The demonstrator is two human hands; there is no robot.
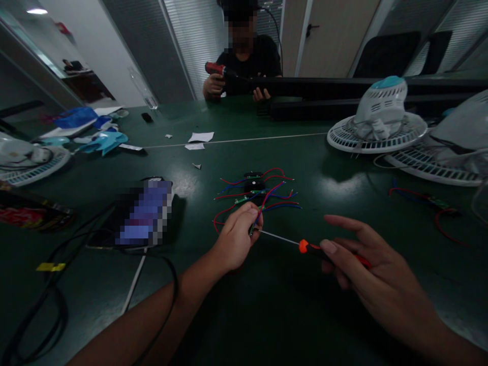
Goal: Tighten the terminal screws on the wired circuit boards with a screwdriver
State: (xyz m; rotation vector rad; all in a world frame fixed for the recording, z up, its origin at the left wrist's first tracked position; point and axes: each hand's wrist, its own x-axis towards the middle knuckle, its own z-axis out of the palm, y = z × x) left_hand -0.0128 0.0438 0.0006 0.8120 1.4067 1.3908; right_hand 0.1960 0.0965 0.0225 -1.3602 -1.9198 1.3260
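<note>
My left hand (241, 231) pinches a small green circuit board (251, 230) with red and blue wires, mostly covered by the fingers. In my right hand (375, 267) lies a screwdriver (304, 246) with an orange and black handle, held between thumb and fingers while the index finger stretches out. Its thin metal shaft points left and meets the board at my left fingertips; the exact contact is hidden. Just beyond, several similar wired boards (254, 186) lie grouped on the green table (297, 315), their red and blue leads spread to both sides.
A lit phone (145, 213) rests at left among black cables (57, 295). White fan parts (377, 119) stand at right, near another wired board (436, 202). Across the table a person holds a red power drill (215, 70) against long black bars (305, 87). Paper scraps (201, 136) lie mid-table.
</note>
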